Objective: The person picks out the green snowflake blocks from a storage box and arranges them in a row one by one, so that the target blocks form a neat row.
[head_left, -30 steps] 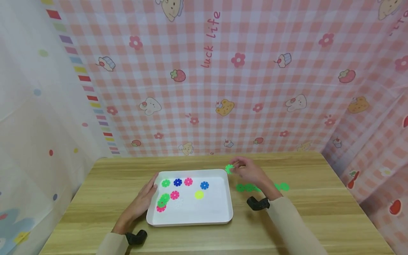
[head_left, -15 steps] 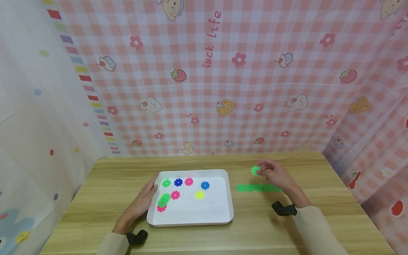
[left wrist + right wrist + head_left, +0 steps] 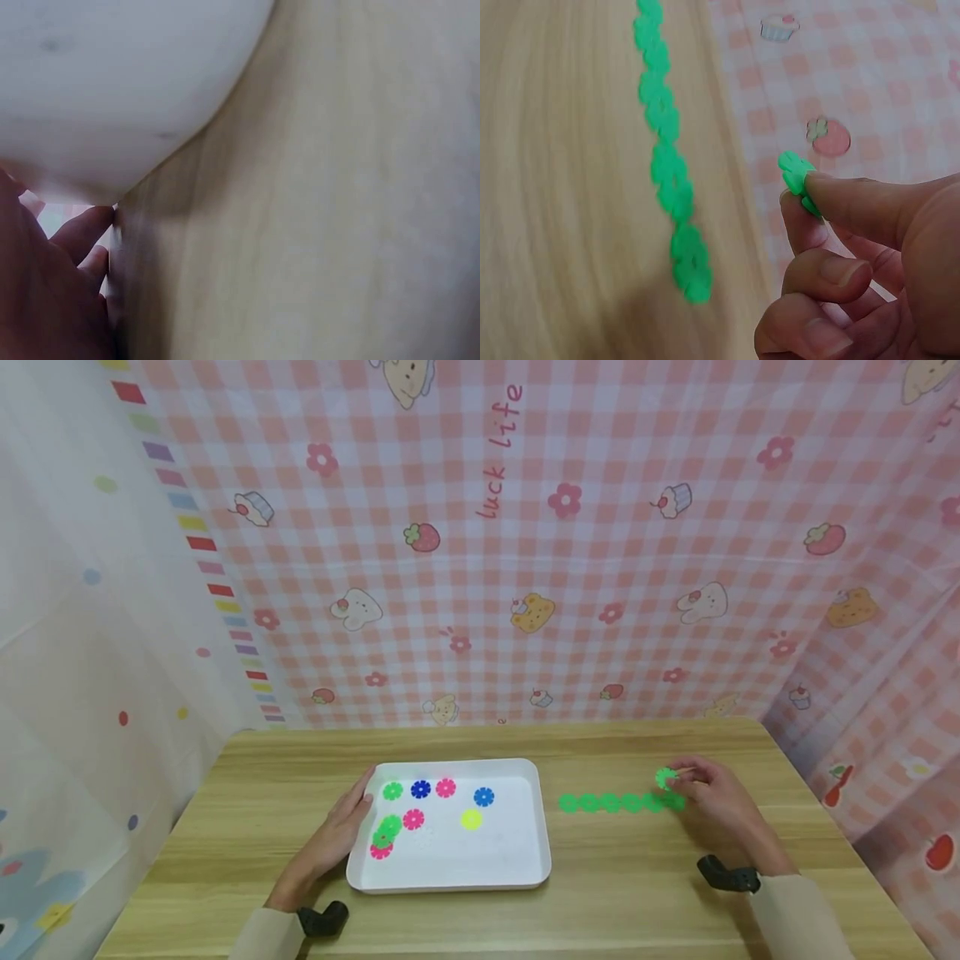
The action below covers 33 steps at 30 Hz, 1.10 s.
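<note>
Shifting rightward since a moment ago, your right hand point(image 3: 712, 789) is pinching a green disc point(image 3: 665, 778) near the right end of six green discs point(image 3: 611, 796) lying in a row. Your left hand point(image 3: 335, 835) is resting extended fingers against the white tray's point(image 3: 480, 864) left side. Three green discs point(image 3: 392, 791), three pink discs point(image 3: 413, 826), two blue discs point(image 3: 483, 803), one yellow disc point(image 3: 471, 819) and uncountable clear pieces point(image 3: 423, 837) are lying inside. Beyond, the curtain point(image 3: 480, 568) is reading "luck life".

I report from a curtained booth, not visibly home or studio. Indicators: a wood-grain desk point(image 3: 637, 881), pink gingham curtain point(image 3: 480, 568) printed with cupcakes and strawberries, a dotted white curtain point(image 3: 112, 635) leftward, black camera mounts point(image 3: 727, 875) on my wrists.
</note>
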Each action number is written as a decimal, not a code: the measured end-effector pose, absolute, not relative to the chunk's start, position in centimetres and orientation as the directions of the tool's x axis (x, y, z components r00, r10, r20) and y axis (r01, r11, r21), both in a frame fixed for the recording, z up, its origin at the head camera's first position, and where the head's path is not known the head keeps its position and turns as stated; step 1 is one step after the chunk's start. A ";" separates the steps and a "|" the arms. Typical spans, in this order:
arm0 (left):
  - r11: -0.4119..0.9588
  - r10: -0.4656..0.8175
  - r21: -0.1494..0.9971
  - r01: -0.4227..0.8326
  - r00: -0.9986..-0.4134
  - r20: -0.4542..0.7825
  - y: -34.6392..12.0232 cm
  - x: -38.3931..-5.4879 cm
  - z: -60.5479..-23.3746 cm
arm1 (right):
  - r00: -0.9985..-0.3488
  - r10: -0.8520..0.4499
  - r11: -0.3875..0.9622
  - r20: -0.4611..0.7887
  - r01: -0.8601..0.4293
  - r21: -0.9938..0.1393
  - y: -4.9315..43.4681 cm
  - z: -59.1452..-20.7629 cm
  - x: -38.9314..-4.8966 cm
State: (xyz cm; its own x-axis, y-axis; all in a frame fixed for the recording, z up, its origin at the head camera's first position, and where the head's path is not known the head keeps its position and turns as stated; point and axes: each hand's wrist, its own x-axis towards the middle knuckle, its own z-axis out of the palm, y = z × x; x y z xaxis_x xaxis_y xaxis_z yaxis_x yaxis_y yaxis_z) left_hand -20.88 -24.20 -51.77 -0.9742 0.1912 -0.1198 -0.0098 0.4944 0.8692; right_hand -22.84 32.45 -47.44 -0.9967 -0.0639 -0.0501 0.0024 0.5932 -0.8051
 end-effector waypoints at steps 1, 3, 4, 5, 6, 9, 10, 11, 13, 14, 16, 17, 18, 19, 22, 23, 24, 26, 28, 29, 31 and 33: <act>0.495 0.192 0.869 -0.010 -0.974 -0.120 -24.2 -20.9 -51.7 | -0.997 -0.061 0.604 -0.044 -0.002 -0.797 32.8 -47.7 -22.8; 0.493 0.193 0.870 -0.009 -0.974 -0.120 -24.2 -20.8 -51.7 | -0.998 -0.054 0.619 -0.036 -0.005 -0.786 33.4 -48.1 -22.8; 0.490 0.194 0.872 -0.011 -0.974 -0.121 -24.2 -20.8 -51.7 | -0.998 -0.048 0.629 -0.030 -0.007 -0.777 33.7 -48.3 -22.7; 0.489 0.195 0.872 -0.013 -0.973 -0.123 -24.2 -20.8 -51.7 | -0.999 -0.043 0.638 -0.028 -0.006 -0.770 34.1 -48.4 -22.7; 0.487 0.195 0.873 -0.015 -0.973 -0.125 -24.1 -20.8 -51.7 | -0.999 -0.037 0.642 -0.029 -0.002 -0.767 34.4 -48.6 -22.6; 0.484 0.192 0.875 -0.026 -0.972 -0.135 -24.1 -20.8 -51.6 | -0.999 -0.014 0.645 -0.045 0.026 -0.763 35.1 -49.0 -22.3; 0.486 0.189 0.874 -0.029 -0.972 -0.137 -24.1 -20.8 -51.6 | -0.998 -0.005 0.643 -0.057 0.040 -0.765 35.3 -49.1 -22.2; 0.488 0.187 0.872 -0.030 -0.973 -0.138 -24.1 -20.8 -51.6 | -0.998 -0.001 0.641 -0.067 0.051 -0.766 35.5 -49.3 -22.1; 0.496 0.183 0.868 -0.030 -0.973 -0.138 -24.2 -20.8 -51.6 | -0.996 0.015 0.638 -0.089 0.078 -0.766 35.8 -49.5 -22.0; 0.500 0.180 0.865 -0.031 -0.974 -0.139 -24.2 -20.9 -51.7 | -0.995 0.021 0.633 -0.100 0.091 -0.769 35.9 -49.6 -22.0; 0.507 0.176 0.861 -0.032 -0.974 -0.140 -24.3 -20.9 -51.7 | -0.993 0.029 0.631 -0.111 0.104 -0.769 36.0 -49.9 -22.0; 0.510 0.176 0.860 -0.032 -0.974 -0.141 -24.3 -20.9 -51.8 | -0.993 0.031 0.630 -0.114 0.108 -0.769 36.0 -49.9 -22.0; 0.512 0.174 0.858 -0.032 -0.975 -0.141 -24.3 -21.0 -51.8 | -0.992 0.037 0.630 -0.119 0.116 -0.768 36.0 -50.0 -22.0; 0.513 0.174 0.858 -0.033 -0.975 -0.141 -24.2 -21.0 -51.9 | -0.992 0.040 0.630 -0.120 0.119 -0.768 36.0 -50.0 -22.0; 0.508 0.173 0.861 -0.029 -0.976 -0.135 -24.2 -21.0 -52.0 | -0.990 0.052 0.629 -0.129 0.133 -0.766 36.0 -50.1 -21.8; 0.508 0.174 0.861 -0.025 -0.976 -0.132 -24.2 -21.0 -52.1 | -0.990 0.055 0.628 -0.132 0.137 -0.766 35.9 -50.1 -21.8; 0.507 0.173 0.861 -0.024 -0.976 -0.129 -24.2 -21.0 -52.1 | -0.989 0.060 0.629 -0.132 0.140 -0.765 35.9 -50.1 -21.7; 0.507 0.172 0.862 -0.021 -0.977 -0.125 -24.2 -21.1 -52.1 | -0.990 0.068 0.629 -0.127 0.141 -0.764 35.9 -50.1 -21.7; 0.511 0.171 0.859 -0.019 -0.978 -0.124 -24.2 -21.1 -52.2 | -0.992 0.071 0.638 -0.105 0.126 -0.759 35.9 -50.2 -21.7; 0.514 0.171 0.858 -0.017 -0.978 -0.122 -24.3 -21.1 -52.2 | -0.993 0.076 0.644 -0.095 0.122 -0.755 35.9 -50.2 -21.7; 0.514 0.170 0.858 -0.018 -0.978 -0.122 -24.3 -21.1 -52.2 | -0.994 0.083 0.653 -0.075 0.110 -0.750 35.8 -50.3 -21.8; 0.513 0.171 0.859 -0.016 -0.978 -0.121 -24.4 -21.0 -52.2 | -0.994 0.088 0.660 -0.058 0.102 -0.744 35.8 -50.5 -21.9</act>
State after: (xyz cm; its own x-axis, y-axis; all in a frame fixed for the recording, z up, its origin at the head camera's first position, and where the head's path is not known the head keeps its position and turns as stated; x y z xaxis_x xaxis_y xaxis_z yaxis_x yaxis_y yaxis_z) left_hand -21.02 -24.37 -52.19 -0.9779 0.1708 -0.1207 -0.0165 0.5125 0.8585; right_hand -21.90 35.80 -50.48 -0.9944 0.0881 -0.0582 0.1020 0.6600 -0.7443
